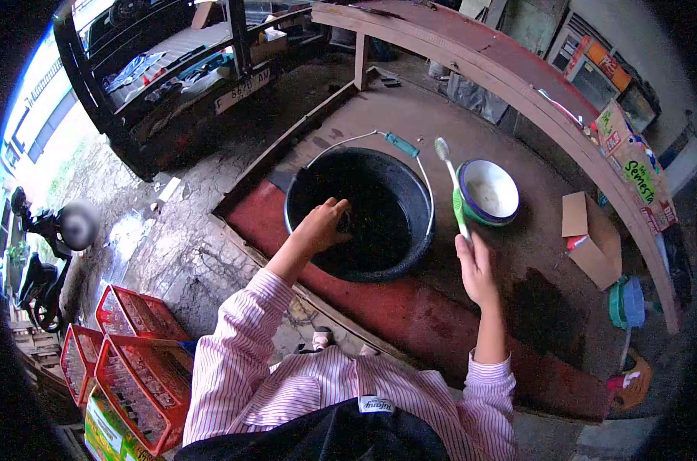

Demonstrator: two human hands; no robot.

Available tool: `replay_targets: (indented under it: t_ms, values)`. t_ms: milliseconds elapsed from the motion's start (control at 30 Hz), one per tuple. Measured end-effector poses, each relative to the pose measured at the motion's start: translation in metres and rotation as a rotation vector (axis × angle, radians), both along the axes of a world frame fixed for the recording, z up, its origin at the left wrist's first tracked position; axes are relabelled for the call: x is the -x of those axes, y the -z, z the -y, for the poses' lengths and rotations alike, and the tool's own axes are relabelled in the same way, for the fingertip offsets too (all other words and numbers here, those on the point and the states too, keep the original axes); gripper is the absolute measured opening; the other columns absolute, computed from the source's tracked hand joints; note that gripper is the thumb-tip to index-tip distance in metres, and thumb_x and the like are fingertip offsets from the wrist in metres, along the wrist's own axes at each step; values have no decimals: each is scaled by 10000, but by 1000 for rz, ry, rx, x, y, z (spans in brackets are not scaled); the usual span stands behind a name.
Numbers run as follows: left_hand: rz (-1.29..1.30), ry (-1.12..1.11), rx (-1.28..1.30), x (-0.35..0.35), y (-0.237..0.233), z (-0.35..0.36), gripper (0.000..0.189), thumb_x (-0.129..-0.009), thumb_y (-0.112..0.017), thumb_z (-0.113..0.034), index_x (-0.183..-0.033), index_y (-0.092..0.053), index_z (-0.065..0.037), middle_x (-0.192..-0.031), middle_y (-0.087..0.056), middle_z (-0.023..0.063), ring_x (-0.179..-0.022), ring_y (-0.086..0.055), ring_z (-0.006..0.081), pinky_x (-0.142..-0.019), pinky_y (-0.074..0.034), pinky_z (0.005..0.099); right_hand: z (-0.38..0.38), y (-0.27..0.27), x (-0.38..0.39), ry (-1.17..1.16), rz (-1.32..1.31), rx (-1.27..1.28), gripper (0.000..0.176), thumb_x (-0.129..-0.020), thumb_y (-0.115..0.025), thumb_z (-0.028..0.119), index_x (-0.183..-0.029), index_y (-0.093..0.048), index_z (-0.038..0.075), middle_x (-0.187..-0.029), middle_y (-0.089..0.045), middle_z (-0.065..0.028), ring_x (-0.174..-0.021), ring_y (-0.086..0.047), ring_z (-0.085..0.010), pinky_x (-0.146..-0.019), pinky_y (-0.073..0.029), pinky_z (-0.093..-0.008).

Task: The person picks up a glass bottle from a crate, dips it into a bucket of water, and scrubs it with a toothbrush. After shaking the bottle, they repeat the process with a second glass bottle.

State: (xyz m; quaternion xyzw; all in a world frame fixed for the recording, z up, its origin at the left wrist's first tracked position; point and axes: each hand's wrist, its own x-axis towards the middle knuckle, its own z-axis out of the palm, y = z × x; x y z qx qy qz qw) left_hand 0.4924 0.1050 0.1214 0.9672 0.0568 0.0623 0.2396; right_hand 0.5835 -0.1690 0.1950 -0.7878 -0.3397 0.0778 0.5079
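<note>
My right hand [477, 269] grips the lower end of a green and white toothbrush [457, 196], held upright with its bristles at the top. My left hand [322, 229] is over the near left part of a black bucket [297, 234], its fingers curled. Whatever those fingers hold, if anything, is too dark to make out. The bucket's inside is dark, and its wire handle with a teal grip [401, 144] leans toward the far side. To the right of the bucket sits a white bowl [493, 184] with a blue rim, a green one partly visible under it.
The bucket stands on a low brown platform [348, 107] with a raised edge. An open cardboard box [598, 261] and a teal and light-blue plastic item [627, 302] lie at the right. Red crates [145, 376] stand at lower left, and a wooden beam [471, 65] arches behind.
</note>
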Motion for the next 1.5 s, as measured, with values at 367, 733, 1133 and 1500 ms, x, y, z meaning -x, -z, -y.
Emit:
replay_targets:
  t_ms: [367, 733, 1133, 1500]
  values:
    - [474, -383, 439, 55, -30, 8, 403, -703, -639, -229, -964, -417, -16, -744, -535, 116, -728, -538, 198, -644, -435, 308, -5, 22, 11, 35, 159, 89, 308, -825, -460, 148, -1070, -464, -40, -768, -571, -138, -638, -525, -130, -586, -409, -266]
    - [801, -602, 954, 107, -13, 47, 263, -797, -514, -108, -1021, -386, -54, -908, -486, 79, -779, -506, 132, -639, -457, 243, -56, 39, 42, -9, 465, 8, 421, -757, -475, 18, -1171, -440, 89, -684, -494, -167, -541, -490, -306, -480, -387, -379]
    - [956, -651, 974, 105, 9, 52, 322, -786, -521, -78, -1065, -366, -33, -1025, -454, 98, -953, -449, 174, -833, -360, 281, -42, 54, 92, -111, 465, 53, 494, -720, -454, -56, -1192, -422, 85, -618, -372, -138, -502, -429, -273, -447, -348, -343]
    - [879, -604, 845, 102, 5, 58, 316, -778, -496, -53, -1068, -372, -44, -1051, -444, 97, -966, -440, 178, -840, -356, 290, -55, 52, 60, -26, 448, 78, 484, -720, -451, -49, -1166, -459, 139, -637, -405, -129, -494, -443, -268, -472, -379, -347]
